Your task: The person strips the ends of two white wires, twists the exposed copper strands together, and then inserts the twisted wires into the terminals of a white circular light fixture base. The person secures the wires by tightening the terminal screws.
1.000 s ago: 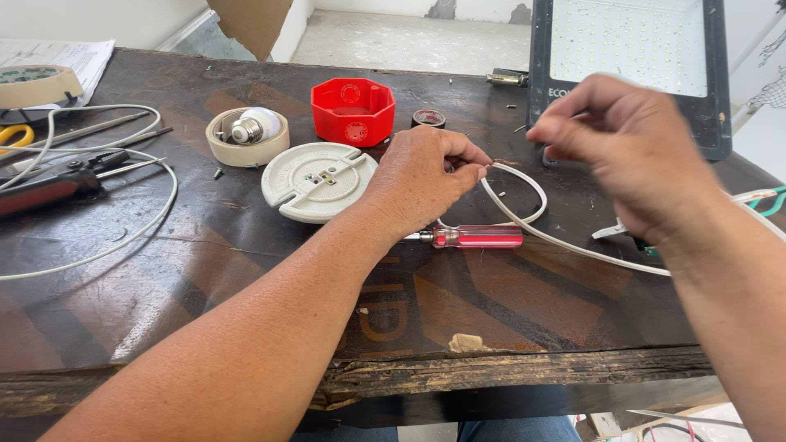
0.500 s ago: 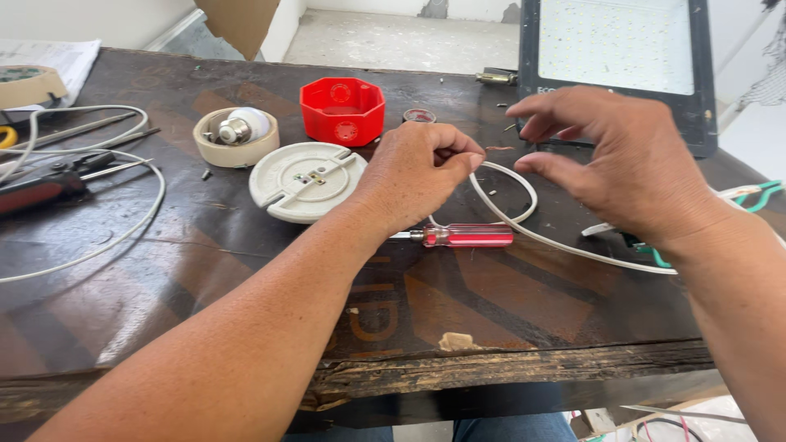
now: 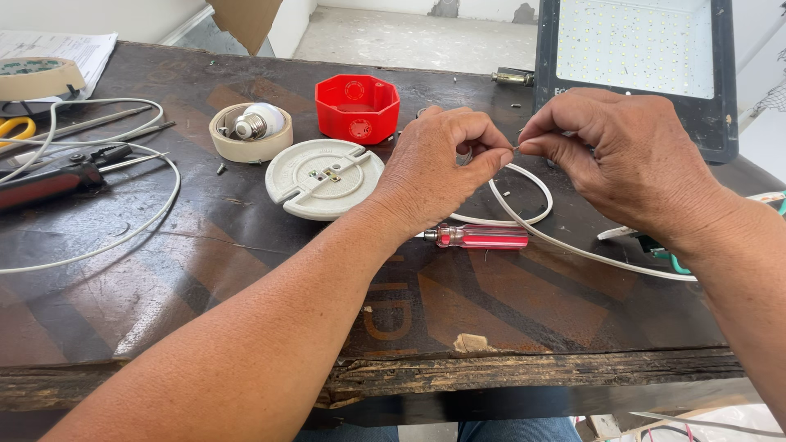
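Observation:
My left hand (image 3: pixel 442 168) and my right hand (image 3: pixel 626 160) meet above the dark wooden table (image 3: pixel 246 286). Both pinch the bare end of a white cable (image 3: pixel 565 250) between thumb and forefinger, fingertips almost touching. The cable loops under my hands and runs off to the right. A red-handled screwdriver (image 3: pixel 483 236) lies just below the loop. A round white fitting base (image 3: pixel 323 178) lies left of my left hand.
A red octagonal box (image 3: pixel 358 107) stands behind the base. A tape roll (image 3: pixel 250 135) holds a small bulb. A black floodlight panel (image 3: pixel 639 57) lies at back right. Another white cable (image 3: pixel 106 237), pliers (image 3: pixel 57 176) and scissors (image 3: pixel 16 128) lie at left.
My hands have come together: the right hand moved left toward the left hand, and both now pinch the cable end. The view shifted slightly.

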